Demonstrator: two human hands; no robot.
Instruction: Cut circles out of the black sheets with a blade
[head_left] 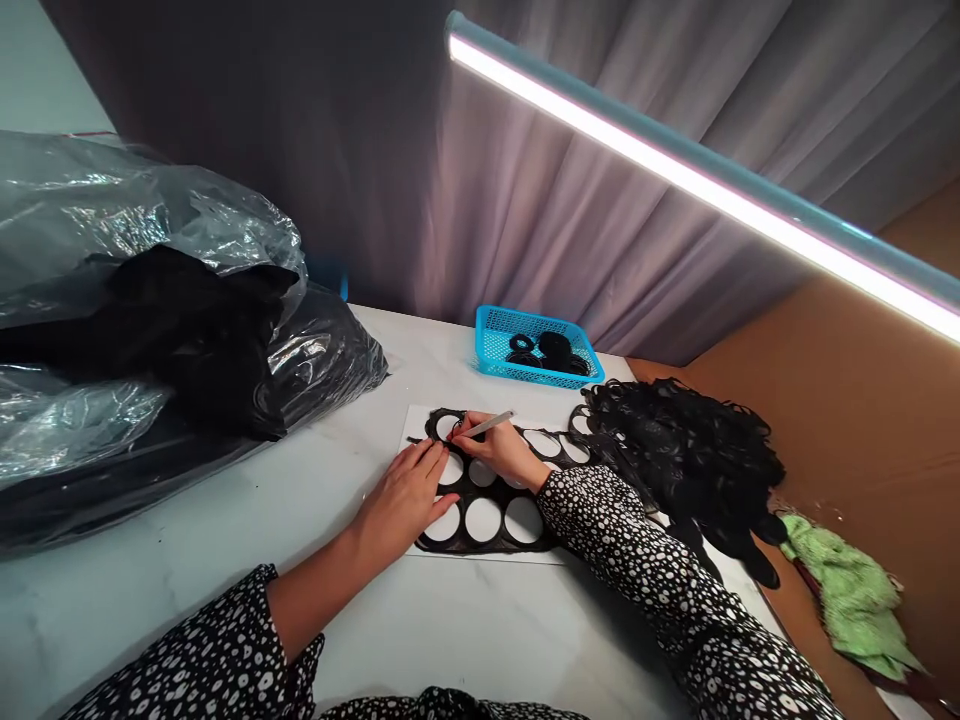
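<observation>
A black fabric-like sheet (484, 547) with several round holes lies on a white board (409, 425) in front of me. My left hand (405, 490) lies palm down over the sheet's left edge, fingers stretched out and pressing it. In my right hand (499, 450) is a slim, pale pen-like tool (491, 424), pinched between the fingers and slanting up to the right. Its tip is down near the upper left hole, close to my left fingertips. Whether the tip is a blade or a nib is too small to tell.
Behind the board stands a blue plastic basket (495, 372) holding black rings and discs. A heap of black cut strips (690, 460) lies at the right, near a green cloth (847, 590). A big clear plastic bag (330, 345) with black material fills the left. A tube light (675, 180) hangs above.
</observation>
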